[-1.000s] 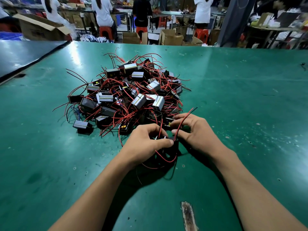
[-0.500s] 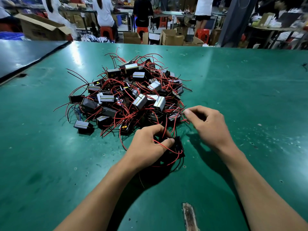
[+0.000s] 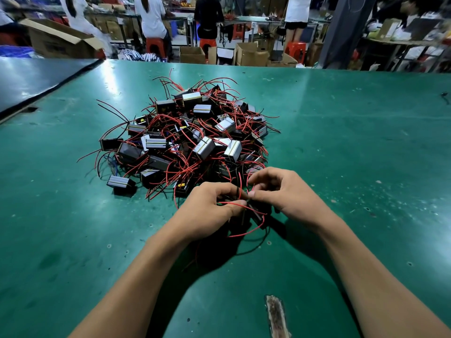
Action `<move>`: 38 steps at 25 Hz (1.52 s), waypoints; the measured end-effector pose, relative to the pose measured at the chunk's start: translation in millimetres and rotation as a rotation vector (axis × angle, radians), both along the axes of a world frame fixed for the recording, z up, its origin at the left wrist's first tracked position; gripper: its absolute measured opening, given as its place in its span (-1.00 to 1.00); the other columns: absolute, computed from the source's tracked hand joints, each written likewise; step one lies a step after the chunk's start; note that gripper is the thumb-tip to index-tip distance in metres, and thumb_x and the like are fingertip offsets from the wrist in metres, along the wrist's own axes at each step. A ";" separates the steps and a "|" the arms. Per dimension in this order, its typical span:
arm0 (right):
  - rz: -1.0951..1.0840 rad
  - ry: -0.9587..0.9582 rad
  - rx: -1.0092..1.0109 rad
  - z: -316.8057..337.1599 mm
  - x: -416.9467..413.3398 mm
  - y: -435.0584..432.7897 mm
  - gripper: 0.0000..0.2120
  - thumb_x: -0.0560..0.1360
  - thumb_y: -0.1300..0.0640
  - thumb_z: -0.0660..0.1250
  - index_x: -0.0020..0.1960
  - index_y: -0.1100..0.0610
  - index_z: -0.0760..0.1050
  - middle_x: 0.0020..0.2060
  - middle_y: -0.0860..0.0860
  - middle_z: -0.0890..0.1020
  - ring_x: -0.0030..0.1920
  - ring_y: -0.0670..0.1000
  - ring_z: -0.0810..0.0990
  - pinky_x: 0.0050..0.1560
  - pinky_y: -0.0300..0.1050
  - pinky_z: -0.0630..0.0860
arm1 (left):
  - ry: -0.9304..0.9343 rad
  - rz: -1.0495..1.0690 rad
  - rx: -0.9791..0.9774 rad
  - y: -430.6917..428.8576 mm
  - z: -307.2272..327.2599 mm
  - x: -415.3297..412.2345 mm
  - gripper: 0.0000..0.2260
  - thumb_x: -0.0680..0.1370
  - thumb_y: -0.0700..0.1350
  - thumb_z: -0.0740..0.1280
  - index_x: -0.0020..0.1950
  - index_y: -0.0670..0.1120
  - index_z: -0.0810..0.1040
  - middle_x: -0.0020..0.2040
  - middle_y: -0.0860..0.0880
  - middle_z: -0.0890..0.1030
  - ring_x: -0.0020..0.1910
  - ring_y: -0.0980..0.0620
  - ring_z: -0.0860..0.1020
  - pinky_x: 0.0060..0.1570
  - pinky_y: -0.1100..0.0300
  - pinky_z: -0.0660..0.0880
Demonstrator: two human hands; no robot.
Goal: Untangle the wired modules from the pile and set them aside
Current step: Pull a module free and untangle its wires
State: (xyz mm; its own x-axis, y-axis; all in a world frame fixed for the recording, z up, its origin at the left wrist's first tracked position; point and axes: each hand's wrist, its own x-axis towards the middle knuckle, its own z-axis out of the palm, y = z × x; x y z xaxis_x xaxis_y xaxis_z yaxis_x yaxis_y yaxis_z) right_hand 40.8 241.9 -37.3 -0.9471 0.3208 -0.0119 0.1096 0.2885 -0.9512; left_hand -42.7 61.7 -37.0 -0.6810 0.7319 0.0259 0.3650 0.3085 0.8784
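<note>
1. Your right hand comes back from the edge of the pile to meet your left hand, just in front of it.
2. Left fingers curl round one black module; right thumb and forefinger pinch what seems to be its red wire.
3. Done: no freed modules show on the table.
4. Left: nearly the whole pile, tangled.

Right hand back at held module
</note>
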 end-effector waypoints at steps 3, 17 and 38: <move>0.069 -0.107 0.122 3.4 1.1 5.5 -0.83 0.44 0.35 0.47 -0.05 0.13 0.60 -0.35 -0.05 0.63 -0.37 -0.14 0.52 -0.33 -0.30 0.42 | -0.008 -0.007 -0.013 -4.2 3.6 -5.1 -0.88 0.48 -0.16 0.49 0.01 -0.04 0.68 -0.13 0.02 0.72 -0.08 0.07 0.67 0.05 0.19 0.56; 0.063 -0.151 0.073 15.1 8.3 12.0 -0.84 0.43 0.28 0.53 -0.09 0.08 0.61 -0.34 -0.04 0.63 -0.35 -0.12 0.54 -0.29 -0.32 0.44 | 0.162 0.083 0.085 -1.0 0.7 -0.6 -0.85 0.42 -0.24 0.53 -0.13 -0.04 0.61 -0.24 0.08 0.70 -0.22 0.25 0.65 -0.09 0.34 0.53; 0.002 -0.081 0.286 13.0 9.5 7.6 -0.59 0.43 0.38 0.43 0.12 0.02 0.40 0.00 0.03 0.59 -0.32 -0.03 0.61 -0.22 -0.20 0.50 | 0.372 0.087 -0.030 0.2 -1.3 1.5 -0.68 0.54 -0.28 0.32 0.20 0.02 0.64 -0.06 0.11 0.67 0.00 0.18 0.60 0.09 0.37 0.46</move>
State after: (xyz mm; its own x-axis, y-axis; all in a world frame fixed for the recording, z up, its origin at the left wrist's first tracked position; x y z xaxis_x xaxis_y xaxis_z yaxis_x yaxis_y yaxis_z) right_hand 50.3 249.5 -24.3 -0.9474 0.3201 0.0031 0.1811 0.5440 -0.8193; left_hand -41.2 61.9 -38.3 -0.6885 0.6759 0.2629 0.6287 0.3756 0.6809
